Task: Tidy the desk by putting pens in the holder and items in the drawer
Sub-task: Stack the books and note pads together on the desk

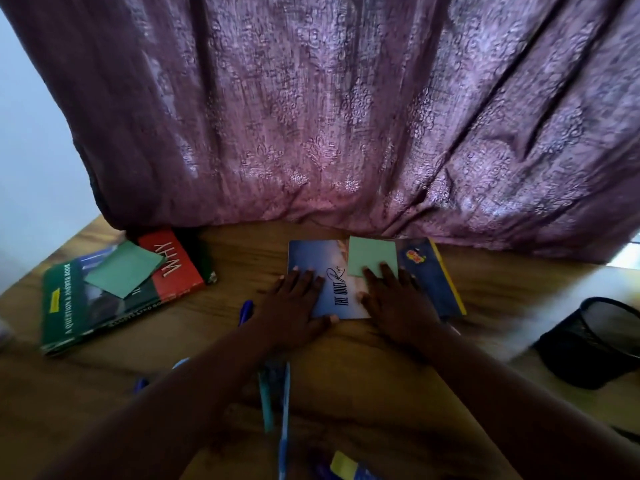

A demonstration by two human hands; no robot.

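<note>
Both hands lie flat and spread on a small book (337,289) near the far edge of the wooden worktop (242,261), not pinching anything. The left hand (296,303) presses on the book's left side, with its thumb at the near corner. The right hand (394,299) presses on the right side, and its fingertips touch a green paper square (372,256) that lies on top of the book. A blue book with a yellow edge (433,275) peeks out from under them on the right. At the left edge sits a pile of books (114,299) with another green paper square (123,270) on top (the red cover says WHY). A blue pen (246,311) lies just beside the left wrist, and a teal pen (266,400) and a light blue pen (284,417) lie between the arms near the front edge. The black mesh holder (592,344) stands by the right edge, well apart from the pens. A purple curtain (329,116) hangs behind the worktop.
</note>
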